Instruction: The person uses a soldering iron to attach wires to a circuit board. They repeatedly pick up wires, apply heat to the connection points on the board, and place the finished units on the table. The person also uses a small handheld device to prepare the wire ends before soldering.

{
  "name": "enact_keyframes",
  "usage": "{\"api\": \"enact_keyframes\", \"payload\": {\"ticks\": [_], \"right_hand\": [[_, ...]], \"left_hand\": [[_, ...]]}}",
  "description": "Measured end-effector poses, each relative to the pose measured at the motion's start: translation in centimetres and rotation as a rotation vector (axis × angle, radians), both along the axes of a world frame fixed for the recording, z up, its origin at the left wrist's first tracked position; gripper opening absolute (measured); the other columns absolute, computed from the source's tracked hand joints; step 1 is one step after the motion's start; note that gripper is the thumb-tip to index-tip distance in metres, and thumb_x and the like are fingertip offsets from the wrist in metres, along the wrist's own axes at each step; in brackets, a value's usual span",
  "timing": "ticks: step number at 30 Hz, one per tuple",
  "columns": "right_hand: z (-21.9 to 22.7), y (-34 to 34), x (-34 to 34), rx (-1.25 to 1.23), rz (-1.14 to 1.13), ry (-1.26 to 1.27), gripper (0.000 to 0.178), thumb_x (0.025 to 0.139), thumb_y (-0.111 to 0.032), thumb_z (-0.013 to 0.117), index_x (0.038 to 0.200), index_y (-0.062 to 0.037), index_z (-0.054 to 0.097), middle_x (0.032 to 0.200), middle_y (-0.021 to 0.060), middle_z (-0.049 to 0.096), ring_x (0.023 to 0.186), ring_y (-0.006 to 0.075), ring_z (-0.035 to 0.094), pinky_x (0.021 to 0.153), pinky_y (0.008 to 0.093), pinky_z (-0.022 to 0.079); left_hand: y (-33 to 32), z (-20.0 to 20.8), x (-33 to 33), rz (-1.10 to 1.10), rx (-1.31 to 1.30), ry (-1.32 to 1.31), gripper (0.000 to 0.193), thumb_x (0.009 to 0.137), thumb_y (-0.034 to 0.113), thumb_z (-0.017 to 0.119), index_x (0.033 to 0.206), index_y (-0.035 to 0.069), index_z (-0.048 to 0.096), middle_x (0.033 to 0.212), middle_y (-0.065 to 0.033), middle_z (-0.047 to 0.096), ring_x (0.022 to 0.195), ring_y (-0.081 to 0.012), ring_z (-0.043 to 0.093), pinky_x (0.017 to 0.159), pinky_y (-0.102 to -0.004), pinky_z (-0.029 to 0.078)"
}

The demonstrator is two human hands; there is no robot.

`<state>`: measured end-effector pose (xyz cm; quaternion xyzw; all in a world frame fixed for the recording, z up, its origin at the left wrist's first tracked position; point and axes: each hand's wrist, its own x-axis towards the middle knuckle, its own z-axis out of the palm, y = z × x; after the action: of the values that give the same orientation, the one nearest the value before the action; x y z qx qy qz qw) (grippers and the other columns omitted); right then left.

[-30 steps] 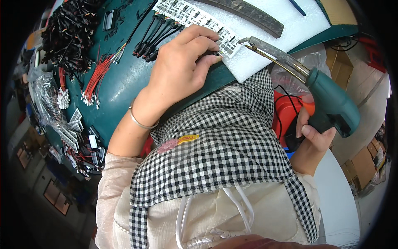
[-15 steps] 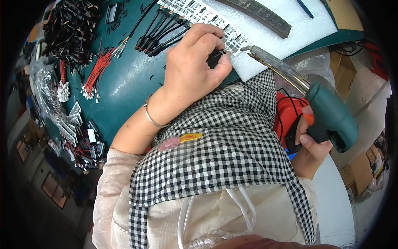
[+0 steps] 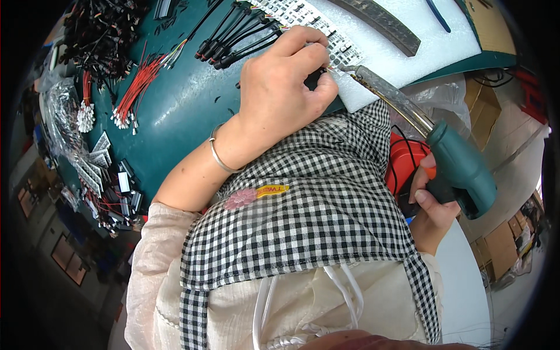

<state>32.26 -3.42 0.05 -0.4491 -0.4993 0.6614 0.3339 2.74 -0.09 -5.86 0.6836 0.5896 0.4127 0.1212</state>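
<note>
My left hand [image 3: 280,93] is closed around a black cable piece [image 3: 314,79], mostly hidden by the fingers, at the near end of a white panel of small circuit boards [image 3: 344,51]. Thin wire ends show just beyond the fingertips. My right hand [image 3: 434,204] grips the black handle of a green soldering gun [image 3: 461,160]. The gun's metal tip reaches to the board edge, close beside my left fingertips; whether it touches the wires I cannot tell. Several black connector cables [image 3: 242,38] lie attached along the panel's left edge.
A white foam sheet [image 3: 443,55] lies under the panel, with a dark curved bar [image 3: 388,26] on it. Red wires with white plugs [image 3: 140,87] and a heap of black cables [image 3: 99,35] are on the green table. A red container [image 3: 402,160] stands below the table edge.
My left hand, the panel and the cables appear shifted slightly right and up. The gun's body has swung a little left and down, its tip still near the left fingertips.
</note>
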Motion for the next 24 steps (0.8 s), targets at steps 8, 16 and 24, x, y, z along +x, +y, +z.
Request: {"api": "enact_keyframes", "payload": {"ticks": [8, 16, 24], "right_hand": [[-1.1, -0.5, -0.5, 0.116, -0.038, -0.074, 0.06, 0.069, -0.004, 0.072, 0.12, 0.011, 0.044, 0.077, 0.0118, 0.054, 0.048, 0.0158, 0.05, 0.042, 0.0256, 0.043], [-2.0, -0.1, 1.0, 0.18, 0.11, -0.077, 0.061, 0.071, -0.002, 0.071, 0.122, 0.0103, 0.042, 0.071, 0.0109, 0.053, 0.048, 0.0159, 0.051, 0.042, 0.0256, 0.043], [-1.6, 0.1, 0.2, 0.223, 0.127, -0.132, 0.051, 0.071, 0.0, 0.069, 0.116, 0.0096, 0.048, 0.067, 0.0096, 0.055, 0.049, 0.0159, 0.052, 0.045, 0.0253, 0.043]], "left_hand": [[-0.2, 0.3, 0.2, 0.023, -0.018, 0.019, 0.015, 0.061, 0.001, 0.069, 0.073, 0.005, 0.062, 0.092, -0.0029, 0.065, 0.061, -0.0143, 0.059, 0.051, -0.0245, 0.047], [-0.2, 0.2, 0.3, 0.0, 0.047, 0.099, 0.018, 0.059, 0.0, 0.069, 0.074, 0.006, 0.062, 0.089, -0.0024, 0.064, 0.061, -0.0157, 0.06, 0.052, -0.0252, 0.048], [-0.1, 0.2, 0.3, -0.018, 0.046, 0.09, 0.018, 0.059, -0.001, 0.068, 0.074, 0.006, 0.061, 0.083, -0.0016, 0.063, 0.061, -0.0162, 0.06, 0.052, -0.026, 0.049]]}}
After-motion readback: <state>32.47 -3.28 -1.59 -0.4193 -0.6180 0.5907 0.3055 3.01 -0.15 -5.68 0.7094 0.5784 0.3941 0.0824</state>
